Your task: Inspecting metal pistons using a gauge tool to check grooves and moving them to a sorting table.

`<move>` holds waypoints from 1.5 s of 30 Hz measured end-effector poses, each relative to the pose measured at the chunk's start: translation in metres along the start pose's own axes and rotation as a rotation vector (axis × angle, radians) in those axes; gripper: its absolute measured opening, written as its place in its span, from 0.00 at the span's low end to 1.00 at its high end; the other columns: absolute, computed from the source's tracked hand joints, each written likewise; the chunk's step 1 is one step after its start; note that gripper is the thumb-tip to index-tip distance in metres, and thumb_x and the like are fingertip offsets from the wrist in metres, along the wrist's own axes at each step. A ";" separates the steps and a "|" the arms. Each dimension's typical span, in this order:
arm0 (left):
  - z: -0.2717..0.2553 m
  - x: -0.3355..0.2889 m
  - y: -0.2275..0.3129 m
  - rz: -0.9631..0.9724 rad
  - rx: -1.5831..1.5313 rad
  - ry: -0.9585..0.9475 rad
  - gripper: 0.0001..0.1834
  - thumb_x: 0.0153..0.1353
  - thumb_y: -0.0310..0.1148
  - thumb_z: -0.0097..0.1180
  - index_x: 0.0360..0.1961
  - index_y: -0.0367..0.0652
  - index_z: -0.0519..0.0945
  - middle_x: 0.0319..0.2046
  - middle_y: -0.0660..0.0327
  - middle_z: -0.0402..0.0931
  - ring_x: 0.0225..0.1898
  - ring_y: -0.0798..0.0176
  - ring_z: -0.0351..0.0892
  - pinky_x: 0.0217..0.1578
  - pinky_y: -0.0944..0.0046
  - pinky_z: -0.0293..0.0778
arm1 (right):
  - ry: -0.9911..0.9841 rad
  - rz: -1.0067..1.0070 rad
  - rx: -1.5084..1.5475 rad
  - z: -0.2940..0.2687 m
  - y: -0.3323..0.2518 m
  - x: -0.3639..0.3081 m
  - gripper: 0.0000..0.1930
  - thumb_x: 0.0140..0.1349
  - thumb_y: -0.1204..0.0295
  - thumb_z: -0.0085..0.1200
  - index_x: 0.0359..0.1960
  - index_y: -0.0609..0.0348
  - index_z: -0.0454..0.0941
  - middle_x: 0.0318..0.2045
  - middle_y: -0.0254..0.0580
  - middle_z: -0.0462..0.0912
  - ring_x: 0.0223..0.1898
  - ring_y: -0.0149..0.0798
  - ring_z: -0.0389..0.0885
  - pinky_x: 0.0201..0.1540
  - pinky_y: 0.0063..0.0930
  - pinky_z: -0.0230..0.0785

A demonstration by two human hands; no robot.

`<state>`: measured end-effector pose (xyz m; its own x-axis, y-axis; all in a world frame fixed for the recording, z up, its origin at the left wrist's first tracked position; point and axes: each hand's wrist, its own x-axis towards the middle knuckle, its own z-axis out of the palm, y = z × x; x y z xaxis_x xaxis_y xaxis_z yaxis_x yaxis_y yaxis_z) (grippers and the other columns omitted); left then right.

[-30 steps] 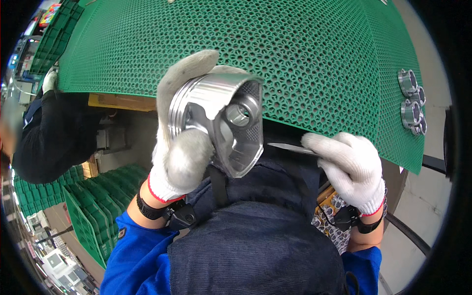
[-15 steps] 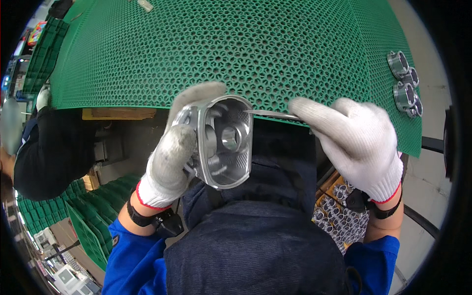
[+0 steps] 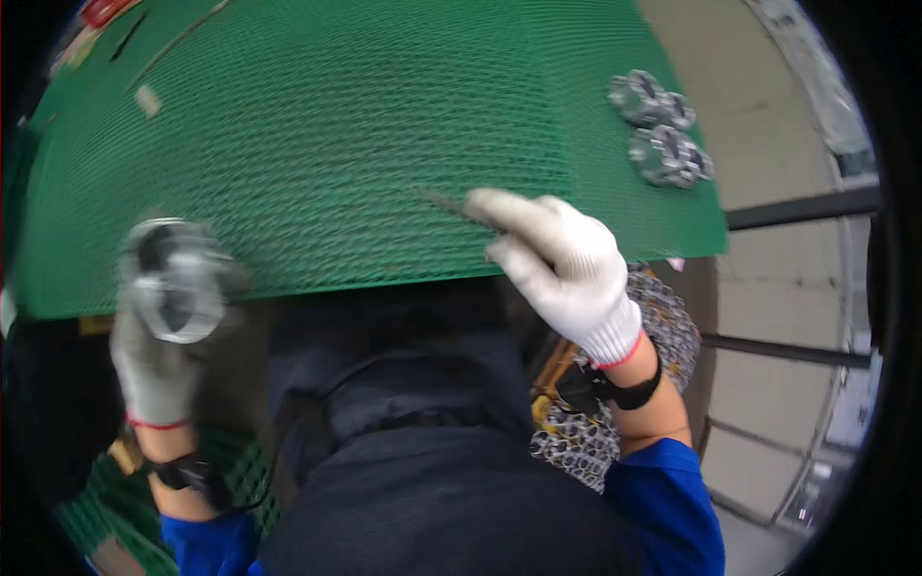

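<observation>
My left hand (image 3: 157, 374), in a white knit glove, is closed on a hollow silver metal casting (image 3: 197, 312) near the left front of the table. Motion smears the casting, and the fingers behind it are mostly hidden. Over the front part of the green mat, my right hand (image 3: 576, 274), gloved too, pinches a thin, pointed metal tool (image 3: 440, 199) between thumb and forefinger. Its tip points left, away from the casting, and is blurred.
A green perforated mat (image 3: 365, 125) covers the table. Several silver castings (image 3: 663, 154) stand at its right edge. A small pale piece (image 3: 147, 101) and a thin rod (image 3: 178, 40) lie far left. Many metal parts (image 3: 581, 446) sit below the table by my right forearm.
My left hand has swung to the left with the casting, away from the tool's tip. My right hand still holds the tool. The whole view has turned to the right.
</observation>
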<state>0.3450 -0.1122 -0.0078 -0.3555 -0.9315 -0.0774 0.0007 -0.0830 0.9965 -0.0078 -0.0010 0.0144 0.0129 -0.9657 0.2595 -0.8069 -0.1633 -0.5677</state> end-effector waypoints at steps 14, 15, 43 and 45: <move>-0.043 0.006 -0.002 0.438 0.604 0.512 0.27 0.69 0.37 0.42 0.64 0.30 0.64 0.58 0.48 0.71 0.58 0.56 0.71 0.61 0.58 0.65 | 0.412 0.527 0.047 -0.052 0.092 -0.022 0.14 0.60 0.72 0.58 0.46 0.64 0.78 0.35 0.42 0.85 0.34 0.32 0.82 0.39 0.26 0.72; -0.028 -0.003 -0.011 0.446 0.549 0.442 0.28 0.68 0.39 0.44 0.63 0.31 0.64 0.59 0.47 0.68 0.59 0.52 0.71 0.59 0.53 0.68 | 0.332 0.518 0.143 -0.040 0.068 -0.018 0.13 0.59 0.75 0.58 0.45 0.64 0.79 0.34 0.40 0.85 0.34 0.28 0.80 0.38 0.23 0.72; 0.059 -0.021 0.002 0.056 -0.777 0.042 0.44 0.62 0.62 0.49 0.66 0.36 0.57 0.53 0.27 0.66 0.24 0.56 0.82 0.16 0.68 0.79 | -0.232 -0.222 0.192 0.038 -0.055 0.002 0.18 0.51 0.77 0.59 0.46 0.50 0.83 0.20 0.38 0.77 0.20 0.40 0.76 0.24 0.32 0.70; 0.054 -0.020 0.003 0.195 -0.426 0.002 0.50 0.57 0.64 0.55 0.67 0.37 0.54 0.53 0.37 0.69 0.42 0.54 0.80 0.37 0.60 0.79 | -0.143 -0.175 0.180 0.030 -0.056 0.001 0.17 0.51 0.77 0.59 0.45 0.51 0.84 0.20 0.38 0.76 0.20 0.40 0.77 0.23 0.32 0.69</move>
<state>0.3016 -0.0746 -0.0015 -0.3089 -0.9447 0.1101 0.4517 -0.0438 0.8911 0.0552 0.0011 0.0225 0.2364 -0.9361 0.2603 -0.6676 -0.3511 -0.6565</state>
